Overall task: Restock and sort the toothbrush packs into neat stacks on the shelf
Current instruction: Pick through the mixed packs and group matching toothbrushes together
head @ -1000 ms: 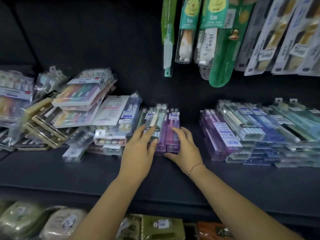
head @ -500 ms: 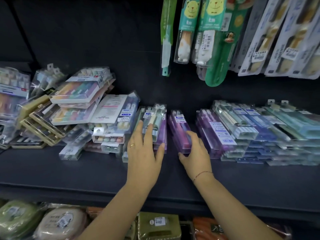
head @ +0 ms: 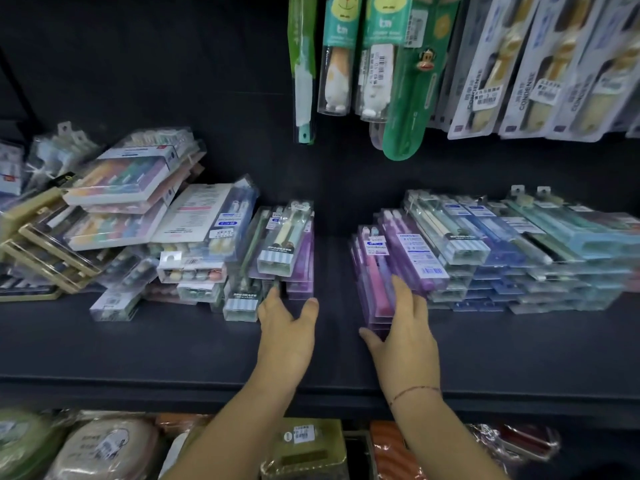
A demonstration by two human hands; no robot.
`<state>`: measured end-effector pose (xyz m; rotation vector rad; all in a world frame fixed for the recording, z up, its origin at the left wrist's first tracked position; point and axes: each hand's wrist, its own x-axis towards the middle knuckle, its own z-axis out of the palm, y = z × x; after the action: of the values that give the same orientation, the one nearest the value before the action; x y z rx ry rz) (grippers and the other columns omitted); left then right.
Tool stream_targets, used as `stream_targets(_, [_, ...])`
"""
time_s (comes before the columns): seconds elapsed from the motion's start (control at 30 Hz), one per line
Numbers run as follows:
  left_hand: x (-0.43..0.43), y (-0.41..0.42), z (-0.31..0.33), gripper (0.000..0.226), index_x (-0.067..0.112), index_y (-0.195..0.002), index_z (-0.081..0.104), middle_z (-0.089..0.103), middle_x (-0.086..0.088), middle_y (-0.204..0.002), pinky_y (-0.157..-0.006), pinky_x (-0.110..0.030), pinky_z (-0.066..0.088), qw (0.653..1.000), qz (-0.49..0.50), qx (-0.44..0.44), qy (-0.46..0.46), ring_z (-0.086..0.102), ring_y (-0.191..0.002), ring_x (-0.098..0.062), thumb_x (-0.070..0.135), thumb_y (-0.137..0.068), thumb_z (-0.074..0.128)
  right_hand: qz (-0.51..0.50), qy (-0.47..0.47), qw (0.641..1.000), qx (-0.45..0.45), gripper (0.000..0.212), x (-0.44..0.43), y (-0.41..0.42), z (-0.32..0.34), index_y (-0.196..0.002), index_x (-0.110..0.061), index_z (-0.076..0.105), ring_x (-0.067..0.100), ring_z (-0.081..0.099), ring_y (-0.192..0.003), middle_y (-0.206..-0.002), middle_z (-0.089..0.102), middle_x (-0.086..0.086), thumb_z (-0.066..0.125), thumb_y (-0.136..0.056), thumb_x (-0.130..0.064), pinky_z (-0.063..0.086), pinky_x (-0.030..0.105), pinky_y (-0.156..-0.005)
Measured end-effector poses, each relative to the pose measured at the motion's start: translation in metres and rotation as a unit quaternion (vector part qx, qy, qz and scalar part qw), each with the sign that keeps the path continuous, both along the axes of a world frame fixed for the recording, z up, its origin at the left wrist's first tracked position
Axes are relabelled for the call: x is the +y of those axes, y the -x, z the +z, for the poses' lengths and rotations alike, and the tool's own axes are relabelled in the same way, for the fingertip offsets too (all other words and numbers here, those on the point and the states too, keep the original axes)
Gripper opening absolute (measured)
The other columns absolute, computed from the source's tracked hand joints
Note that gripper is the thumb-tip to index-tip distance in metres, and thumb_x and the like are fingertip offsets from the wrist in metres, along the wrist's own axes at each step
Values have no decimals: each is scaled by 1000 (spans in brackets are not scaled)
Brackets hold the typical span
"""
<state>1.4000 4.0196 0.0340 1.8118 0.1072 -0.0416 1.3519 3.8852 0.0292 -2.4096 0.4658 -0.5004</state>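
Note:
A small stack of pink and purple toothbrush packs stands on the dark shelf, pressed against the larger purple stack to its right. My right hand holds that pink stack, thumb at its front left corner and fingers along its right side. Left of a gap, another stack of purple packs topped by a green-striped pack stays in place. My left hand touches its front edge with straight fingers.
A messy pile of mixed packs fills the shelf's left side. Neat blue and teal stacks lie at the right. Hanging toothbrush packs dangle overhead. Wrapped goods sit on the shelf below.
My right hand slid the pink stack rightward, away from the middle stack, until it met the purple stack. My left hand drew back from the top of the middle stack to its front.

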Motion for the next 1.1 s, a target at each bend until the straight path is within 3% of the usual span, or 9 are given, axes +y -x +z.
stream_targets(0.13, [2,-7,2,64,17,-153,22,29,-1,-155,-107,-32,32,999,17,5,30,35,-139,-17,29,-99,54,-41,-63,996,-45,78,-3,13,-7,-139,-23,32,22,58,-109,-136,43,0,79,-78,-33,54,40,-87])
stream_targets(0.3, [3,-8,1,58,16,-150,29,35,1,-152,-98,-25,32,999,18,4,35,38,-136,-12,27,-99,54,-65,-150,986,-18,46,-14,0,-2,-100,-23,42,14,59,-76,-81,58,-7,79,-78,-39,46,30,-67])
stream_targets(0.37, [3,-8,1,57,17,-150,31,36,2,-150,-95,-25,32,1000,11,3,27,39,-134,-11,28,-99,54,-71,-141,988,-2,35,-21,-8,0,-91,-20,48,11,57,-70,-72,59,-7,77,-81,-36,44,29,-61])
stream_targets(0.5, [5,-7,4,52,19,-148,35,41,3,-147,-95,-24,32,999,5,10,31,41,-132,-10,27,-99,54,-97,-141,985,-5,27,-32,-16,-1,-75,-21,51,14,59,-68,-68,60,-5,76,-83,-31,44,27,-59])
stream_targets(0.67, [5,-6,6,52,19,-147,37,42,3,-146,-95,-24,33,999,-1,18,36,43,-126,-7,25,-99,55,-52,-146,988,-10,29,-33,-4,-5,-77,-17,54,6,55,-64,-70,59,-5,81,-77,-28,42,16,-56])
stream_targets(0.77, [4,-6,7,52,18,-147,37,43,3,-146,-95,-23,33,999,-22,21,34,43,-129,-10,25,-99,56,-69,-94,993,13,29,-31,-8,-7,-71,-20,54,11,57,-63,-66,59,-6,79,-79,-33,49,27,-58])
stream_targets(0.9, [2,-1,7,52,20,-147,39,44,6,-146,-97,-22,34,998,-57,21,30,43,-131,-9,24,-98,57,-117,-48,990,56,29,-29,-19,3,-76,-20,56,15,53,-63,-66,58,-6,68,-87,-44,38,26,-51])
stream_targets(1.0, [5,-3,7,43,22,-139,44,46,7,-135,-85,-16,37,999,-7,11,40,51,-110,-1,21,-98,57,-79,-85,993,16,29,-20,-11,4,-71,-19,55,12,54,-62,-64,59,-6,68,-87,-40,43,27,-54])
stream_targets(1.1, [7,-5,11,40,22,-134,43,47,7,-127,-68,-14,35,997,49,6,57,47,-87,8,19,-97,58,47,-152,986,-42,23,8,-6,8,-71,-19,58,5,57,-64,-67,61,-8,72,-86,-30,46,19,-60])
